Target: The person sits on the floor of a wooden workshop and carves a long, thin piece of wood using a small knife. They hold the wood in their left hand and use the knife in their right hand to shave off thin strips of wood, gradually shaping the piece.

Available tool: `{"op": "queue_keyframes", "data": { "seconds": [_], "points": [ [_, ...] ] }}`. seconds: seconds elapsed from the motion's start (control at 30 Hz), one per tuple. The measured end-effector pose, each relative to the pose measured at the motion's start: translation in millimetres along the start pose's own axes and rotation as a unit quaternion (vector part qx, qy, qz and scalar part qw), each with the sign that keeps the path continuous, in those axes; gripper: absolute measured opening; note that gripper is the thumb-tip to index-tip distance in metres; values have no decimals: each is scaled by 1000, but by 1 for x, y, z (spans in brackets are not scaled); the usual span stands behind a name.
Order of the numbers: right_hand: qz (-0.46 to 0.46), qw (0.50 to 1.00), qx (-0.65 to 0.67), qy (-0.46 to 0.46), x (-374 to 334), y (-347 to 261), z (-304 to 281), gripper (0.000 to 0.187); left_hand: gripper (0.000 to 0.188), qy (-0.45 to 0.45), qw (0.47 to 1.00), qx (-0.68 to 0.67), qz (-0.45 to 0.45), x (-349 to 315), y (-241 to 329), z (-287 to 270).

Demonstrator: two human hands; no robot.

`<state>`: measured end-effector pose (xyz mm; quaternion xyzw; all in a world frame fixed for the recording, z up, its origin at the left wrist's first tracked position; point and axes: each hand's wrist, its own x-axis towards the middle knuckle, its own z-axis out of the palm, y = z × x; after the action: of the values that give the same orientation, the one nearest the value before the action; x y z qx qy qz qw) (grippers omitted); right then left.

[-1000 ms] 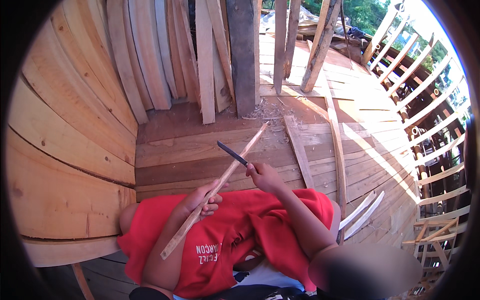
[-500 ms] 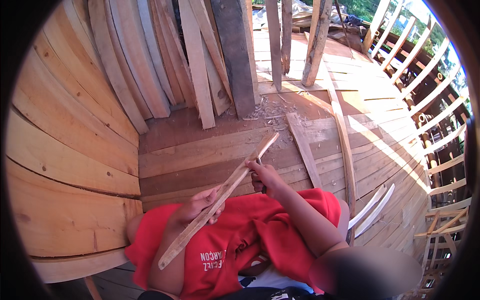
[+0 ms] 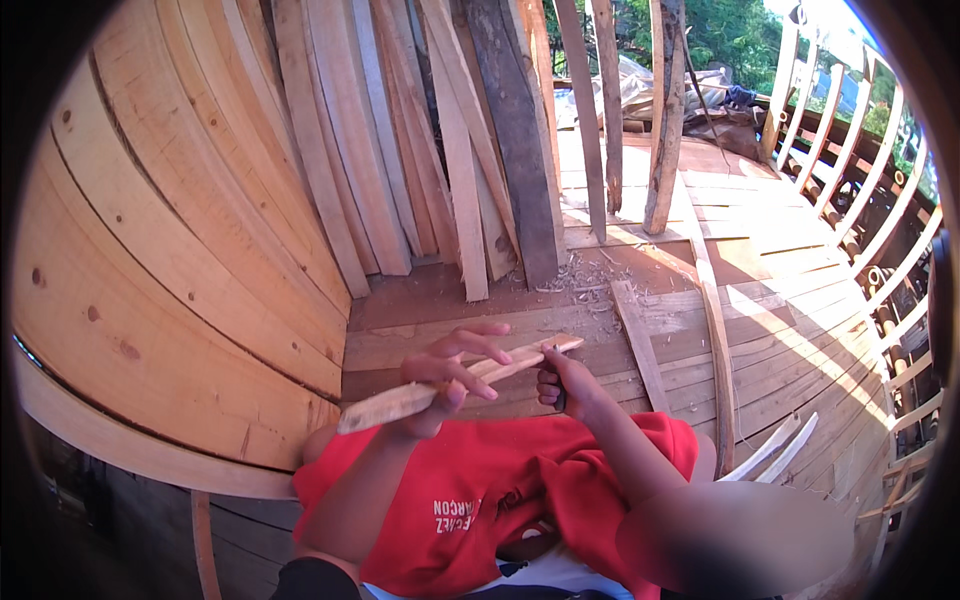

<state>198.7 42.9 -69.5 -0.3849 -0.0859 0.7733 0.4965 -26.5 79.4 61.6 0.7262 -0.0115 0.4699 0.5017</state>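
A pale, narrow strip of wood (image 3: 385,407) slants up to the right above my lap, its far end tapered. My left hand (image 3: 432,385) holds it near its broader end, with the fingers loosely spread over it and the thumb beneath. My right hand (image 3: 568,385) is closed in a fist at the tapered end, the thumb touching the wood. A small dark handle (image 3: 559,400), seemingly of a knife, shows in that fist; its blade is hidden.
Wood shavings (image 3: 590,272) litter the plank floor (image 3: 400,320) ahead. Several boards (image 3: 370,150) lean upright behind, next to a curved plank wall (image 3: 150,260) on the left. A long batten (image 3: 715,340) and two white curved strips (image 3: 780,450) lie to the right.
The strip has swung to a flatter slant, its near end rising. My left hand has moved up and forward, its fingers loosening. My right hand stays at the tapered end; the view has shifted.
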Motion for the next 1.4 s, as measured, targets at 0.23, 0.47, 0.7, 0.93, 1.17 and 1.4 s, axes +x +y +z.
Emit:
{"op": "queue_keyframes", "data": {
  "seconds": [0.23,0.47,0.7,0.93,1.17,1.4],
  "points": [
    [-171,937,-303,37,-24,11,13,24,50,122,985,-121,31,2,6,-3],
    [-233,847,-467,103,-5,18,-8,28,52,160,984,-50,50,-7,-10,-3],
    [-220,799,-542,140,5,14,2,51,54,173,976,-130,-7,-22,-38,-21],
    [-150,715,-622,282,2,6,37,67,55,119,989,-75,35,-12,-36,-22],
    [-137,707,-604,341,48,3,-52,58,53,136,984,-93,71,0,-38,0],
    [-136,750,-580,287,16,-1,7,54,50,80,990,-93,65,6,-38,-6]
  ]
}}
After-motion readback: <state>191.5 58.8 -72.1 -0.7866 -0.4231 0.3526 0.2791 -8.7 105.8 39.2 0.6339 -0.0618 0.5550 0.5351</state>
